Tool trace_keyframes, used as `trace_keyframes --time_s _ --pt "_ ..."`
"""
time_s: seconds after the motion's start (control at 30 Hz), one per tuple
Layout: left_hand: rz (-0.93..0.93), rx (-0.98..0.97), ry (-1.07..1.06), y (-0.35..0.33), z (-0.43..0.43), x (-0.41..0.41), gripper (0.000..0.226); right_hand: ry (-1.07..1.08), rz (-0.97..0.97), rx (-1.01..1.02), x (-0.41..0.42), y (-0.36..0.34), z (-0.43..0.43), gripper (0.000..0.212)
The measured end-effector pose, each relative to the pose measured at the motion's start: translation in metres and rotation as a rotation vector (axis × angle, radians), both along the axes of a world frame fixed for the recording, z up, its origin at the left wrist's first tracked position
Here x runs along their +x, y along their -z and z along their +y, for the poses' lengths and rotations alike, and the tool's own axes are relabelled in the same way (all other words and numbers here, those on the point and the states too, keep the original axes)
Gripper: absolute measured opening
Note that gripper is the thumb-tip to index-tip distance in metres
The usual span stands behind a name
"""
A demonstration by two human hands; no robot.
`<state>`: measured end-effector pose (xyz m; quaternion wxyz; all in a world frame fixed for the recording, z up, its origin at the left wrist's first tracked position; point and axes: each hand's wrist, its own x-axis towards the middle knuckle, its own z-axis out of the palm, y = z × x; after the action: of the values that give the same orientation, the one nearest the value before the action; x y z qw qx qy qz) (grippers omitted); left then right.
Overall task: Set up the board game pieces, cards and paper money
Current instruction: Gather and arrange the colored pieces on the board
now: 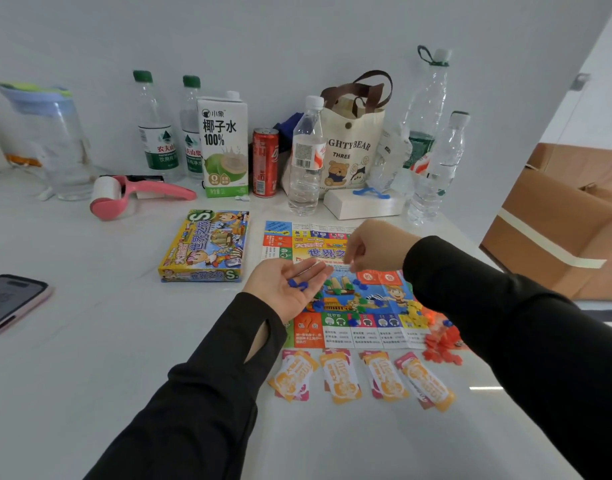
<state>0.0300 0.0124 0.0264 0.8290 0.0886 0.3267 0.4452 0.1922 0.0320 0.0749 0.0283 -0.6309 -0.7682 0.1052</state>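
Observation:
The colourful paper game board [335, 336] lies flat on the white table. My left hand [286, 284] hovers palm up at the board's left edge, with small blue pieces [296, 284] lying in the palm. My right hand [370, 247] hangs just above and to the right of it, fingers curled downward toward the palm; I cannot tell whether they pinch anything. Green, blue and yellow pieces [415, 311] are scattered on the board. A heap of red pieces [441, 344] sits at its right corner. Several stacks of orange and pink paper money [342, 379] lie in a row before the board.
The game box [204, 247] lies left of the board. A phone [10, 303] rests at the far left edge. Bottles, a coconut-water carton [223, 143], a red can, a tote bag [354, 147] and a pink lint roller [131, 195] line the back. A cardboard box [561, 230] stands right.

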Motion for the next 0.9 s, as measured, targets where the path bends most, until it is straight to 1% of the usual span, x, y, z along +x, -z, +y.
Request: trace_keyframes --time_s 0.03,0.1,0.27,0.33,0.47,0.57,0.67,0.73,0.83,0.9 --pt "-0.005 0.002 -0.001 0.000 0.000 0.000 0.034 0.023 -0.053 -0.048 0.005 0.006 0.001 0.014" --pt "-0.004 0.008 -0.002 0.001 0.000 0.000 0.033 0.037 -0.098 -0.100 0.009 0.015 0.001 0.015" --pt "-0.015 0.043 -0.013 -0.002 0.000 0.000 0.028 0.055 -0.178 -0.133 0.004 0.015 0.006 0.021" --pt "-0.009 0.055 -0.008 -0.003 -0.001 0.002 0.026 0.056 -0.201 -0.154 0.004 0.017 0.008 0.020" --pt "0.022 0.041 0.002 -0.003 -0.003 0.007 0.029 0.064 -0.168 -0.147 0.008 0.020 0.009 0.011" --pt "0.040 0.036 0.009 -0.002 -0.004 0.009 0.030 0.067 -0.186 -0.141 0.005 0.019 0.008 0.015" --pt "0.045 0.034 0.013 -0.002 -0.005 0.010 0.029 0.048 -0.262 -0.104 0.000 0.018 0.007 0.022" --pt "0.043 0.038 0.014 -0.001 -0.006 0.010 0.028 0.040 -0.286 -0.103 -0.002 0.019 0.007 0.023" --pt "0.049 0.051 0.013 0.000 -0.006 0.009 0.028 0.047 -0.247 -0.125 0.000 0.018 0.007 0.018" --pt "0.052 0.057 0.009 0.001 -0.005 0.009 0.029 0.063 -0.165 -0.131 0.004 0.016 0.007 0.014"
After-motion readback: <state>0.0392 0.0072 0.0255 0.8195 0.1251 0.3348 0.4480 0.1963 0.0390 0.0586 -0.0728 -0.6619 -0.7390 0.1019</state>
